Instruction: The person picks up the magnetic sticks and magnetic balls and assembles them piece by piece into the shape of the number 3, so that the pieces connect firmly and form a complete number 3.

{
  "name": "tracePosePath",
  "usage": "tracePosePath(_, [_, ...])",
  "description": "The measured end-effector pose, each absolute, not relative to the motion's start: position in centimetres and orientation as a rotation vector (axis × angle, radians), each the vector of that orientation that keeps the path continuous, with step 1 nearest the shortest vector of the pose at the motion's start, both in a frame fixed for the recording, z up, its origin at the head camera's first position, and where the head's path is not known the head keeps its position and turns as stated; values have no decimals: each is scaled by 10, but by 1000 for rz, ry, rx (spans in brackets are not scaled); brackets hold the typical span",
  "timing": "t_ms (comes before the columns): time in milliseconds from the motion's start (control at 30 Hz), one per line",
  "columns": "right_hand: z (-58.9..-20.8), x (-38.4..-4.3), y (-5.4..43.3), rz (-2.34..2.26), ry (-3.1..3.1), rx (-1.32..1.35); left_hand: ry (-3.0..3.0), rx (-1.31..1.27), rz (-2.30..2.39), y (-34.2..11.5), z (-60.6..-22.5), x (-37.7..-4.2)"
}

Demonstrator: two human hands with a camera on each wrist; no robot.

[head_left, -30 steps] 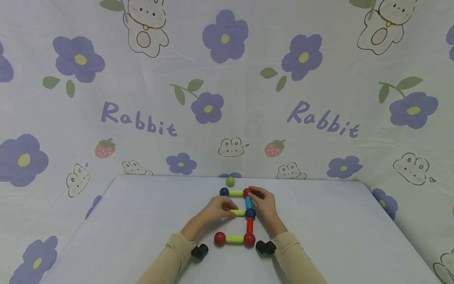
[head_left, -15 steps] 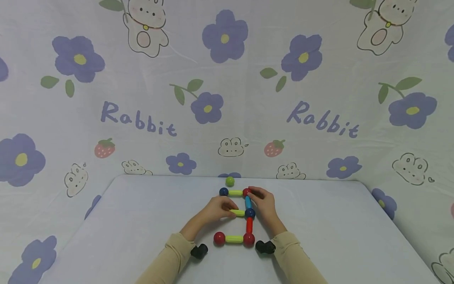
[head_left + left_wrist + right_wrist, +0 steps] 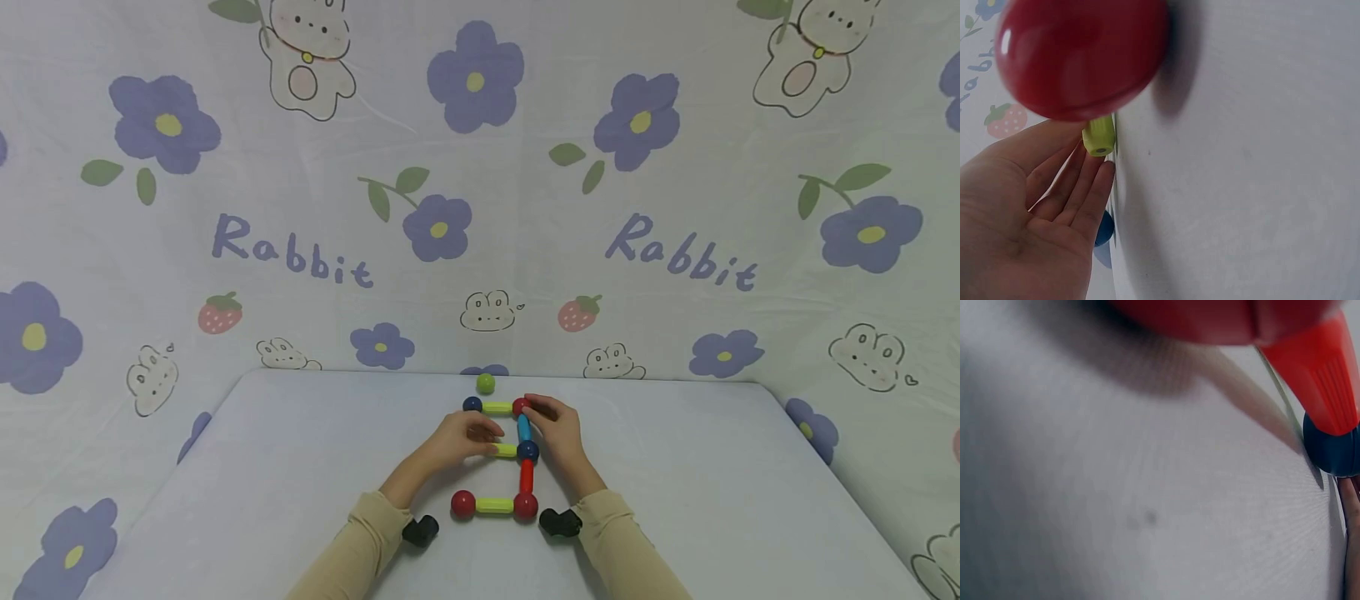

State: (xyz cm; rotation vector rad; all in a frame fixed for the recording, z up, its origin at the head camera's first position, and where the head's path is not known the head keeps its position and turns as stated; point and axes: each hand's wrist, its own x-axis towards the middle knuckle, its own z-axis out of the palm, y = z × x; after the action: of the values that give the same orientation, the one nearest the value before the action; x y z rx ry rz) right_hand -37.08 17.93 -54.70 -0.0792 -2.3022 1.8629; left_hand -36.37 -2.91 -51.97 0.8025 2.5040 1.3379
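Yellow-green, blue and red rods joined by balls form a figure on the table. My left hand [image 3: 459,440] is at the free end of the middle yellow-green rod [image 3: 506,450], whose right end meets a dark blue ball [image 3: 528,452]. The left wrist view shows a grey dot in that rod's end [image 3: 1101,150] and nearly straight fingers just under it. With thumb and forefinger, my right hand [image 3: 558,427] holds the far red ball [image 3: 520,407], where a yellow-green rod [image 3: 497,407] and the light blue rod [image 3: 524,428] meet. Its fingers are mostly cut off in the right wrist view.
A loose green ball [image 3: 486,383] lies at the table's back edge, behind another dark blue ball [image 3: 472,404]. Nearer me, a red rod [image 3: 527,477] leads to a red ball [image 3: 526,506], a yellow-green rod [image 3: 495,505] and a red ball [image 3: 463,503]. A patterned cloth hangs behind.
My left fingers have lifted slightly and spread from the middle yellow-green rod, so more of its length is hidden less by the fingertips. My right hand stays at the far red ball.
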Motion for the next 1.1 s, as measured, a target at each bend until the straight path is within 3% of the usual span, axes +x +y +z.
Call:
tracePosePath(833, [-545, -368, 178, 1845, -2320, -92, 2632, 694, 1868, -36, -517, -390])
tracePosePath(1100, [-546, -368, 179, 1843, -2327, -117, 2750, 582, 1828, -38, -515, -399])
